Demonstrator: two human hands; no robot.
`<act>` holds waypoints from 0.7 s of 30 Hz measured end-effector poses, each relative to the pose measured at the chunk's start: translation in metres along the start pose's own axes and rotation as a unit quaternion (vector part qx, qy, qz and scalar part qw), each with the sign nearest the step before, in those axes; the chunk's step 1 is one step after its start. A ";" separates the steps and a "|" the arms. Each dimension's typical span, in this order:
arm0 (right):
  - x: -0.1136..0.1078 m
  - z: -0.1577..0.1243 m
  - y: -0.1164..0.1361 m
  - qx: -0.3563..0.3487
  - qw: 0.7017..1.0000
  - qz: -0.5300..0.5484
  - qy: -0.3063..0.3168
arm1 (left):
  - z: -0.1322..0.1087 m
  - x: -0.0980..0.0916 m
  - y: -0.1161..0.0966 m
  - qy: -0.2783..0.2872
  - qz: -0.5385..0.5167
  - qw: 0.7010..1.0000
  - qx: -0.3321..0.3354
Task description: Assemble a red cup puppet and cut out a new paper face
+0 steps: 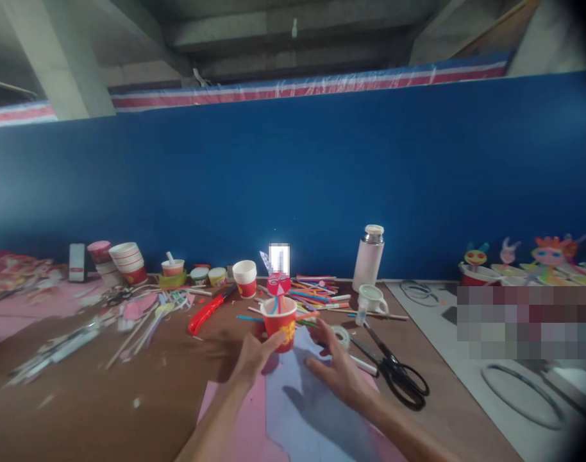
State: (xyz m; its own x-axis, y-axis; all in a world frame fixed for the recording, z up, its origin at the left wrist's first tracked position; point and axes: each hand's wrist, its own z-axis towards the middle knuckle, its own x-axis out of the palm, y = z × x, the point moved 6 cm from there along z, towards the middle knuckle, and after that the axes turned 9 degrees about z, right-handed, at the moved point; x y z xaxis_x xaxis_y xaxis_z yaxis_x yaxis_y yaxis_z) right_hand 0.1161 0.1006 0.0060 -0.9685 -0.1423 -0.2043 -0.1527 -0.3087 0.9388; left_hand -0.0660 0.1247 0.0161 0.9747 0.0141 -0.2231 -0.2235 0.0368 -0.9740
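Up high are grey beams (226, 32), then a blue wall (293, 173) behind a messy brown table (143, 417); left hand (253, 357) holds a red cup (277, 323), right hand (338, 367) is loose.

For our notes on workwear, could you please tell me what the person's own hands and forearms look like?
The left hand and right hand are ungloved, and the left forearm and right forearm are bare as far as shown, with no sleeve, watch or bracelet visible. Fine details, such as rings, are unclear.
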 end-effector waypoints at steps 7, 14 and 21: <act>-0.020 -0.026 -0.004 0.019 0.998 -0.050 -0.018 | 0.011 -0.050 0.004 -0.088 0.082 0.992 0.032; -0.018 -0.033 0.012 -0.019 0.993 -0.116 0.000 | 0.020 -0.049 0.015 -0.073 0.133 0.987 0.054; -0.014 -0.033 0.011 -0.039 0.985 -0.167 0.031 | 0.026 -0.043 0.025 -0.011 0.138 0.988 0.066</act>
State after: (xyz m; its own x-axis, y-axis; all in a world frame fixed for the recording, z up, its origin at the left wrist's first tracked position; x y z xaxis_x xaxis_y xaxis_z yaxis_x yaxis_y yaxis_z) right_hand 0.1343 0.0678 0.0101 -0.8526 -0.0777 -0.5167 -0.4421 -0.4199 0.7926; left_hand -0.1135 0.1512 0.0023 0.8768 0.0640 -0.4765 -0.4804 0.1586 -0.8626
